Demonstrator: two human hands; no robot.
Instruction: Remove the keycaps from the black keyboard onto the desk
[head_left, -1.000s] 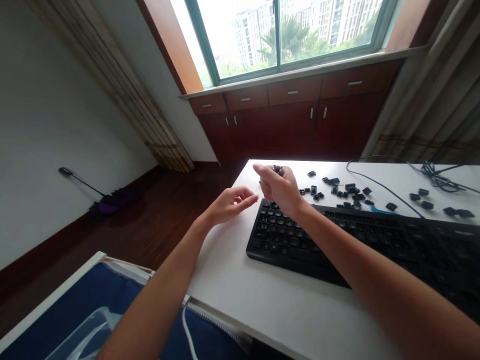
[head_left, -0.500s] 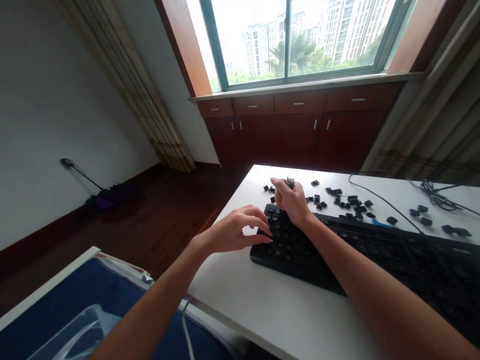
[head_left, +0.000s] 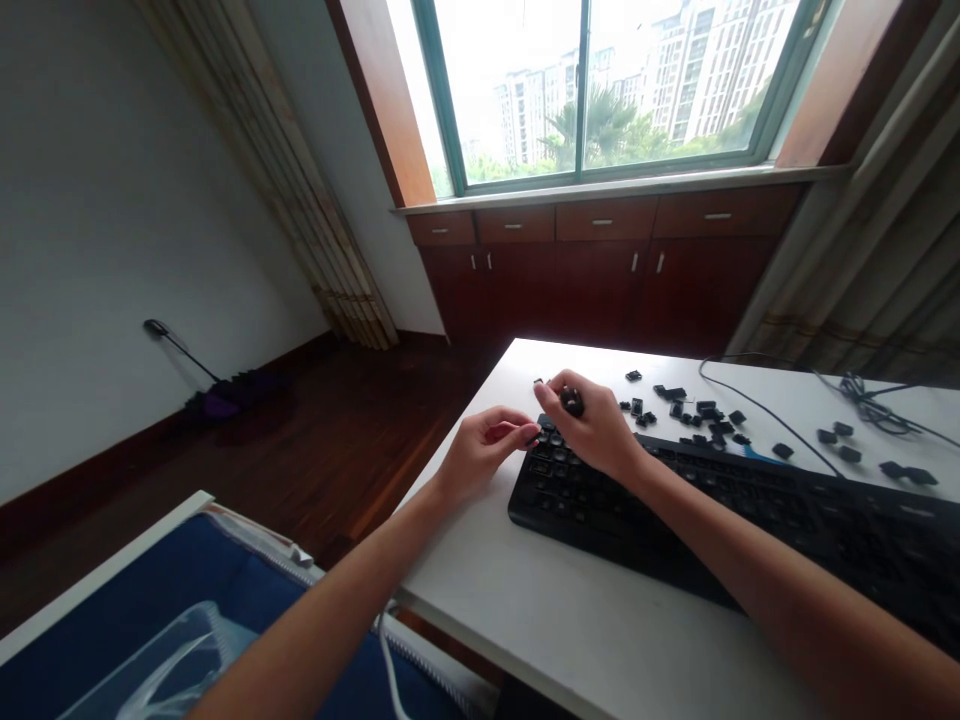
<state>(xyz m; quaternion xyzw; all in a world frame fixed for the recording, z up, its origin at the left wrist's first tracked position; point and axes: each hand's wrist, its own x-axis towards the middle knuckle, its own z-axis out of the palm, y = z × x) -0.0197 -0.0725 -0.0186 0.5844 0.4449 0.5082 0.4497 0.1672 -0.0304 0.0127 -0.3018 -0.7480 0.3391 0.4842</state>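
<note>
A black keyboard (head_left: 570, 500) lies across the white table, with several keys off its upper left part. My left hand (head_left: 491, 445) is at its far left corner, thumb and forefinger pinched on a small black piece that looks like a keycap (head_left: 534, 438). Just right of it, my right hand (head_left: 589, 420) is closed around a small dark tool with a rounded end (head_left: 571, 401); the rest of the tool is hidden in the fist. Loose black keycaps (head_left: 705, 408) are scattered behind the keyboard.
A thin blue object (head_left: 759, 455) lies partly behind the keyboard. A black cable (head_left: 765, 405) runs to a coil (head_left: 862, 392) at the right. Below left are a blue fabric surface (head_left: 105, 590) and clear plastic (head_left: 180, 650). An umbrella (head_left: 225, 398) leans by the wall.
My left hand has gone from the keys to the keyboard's far left corner, its parted fingertips now pinched together. My right fist has turned and moved slightly nearer, still around the tool.
</note>
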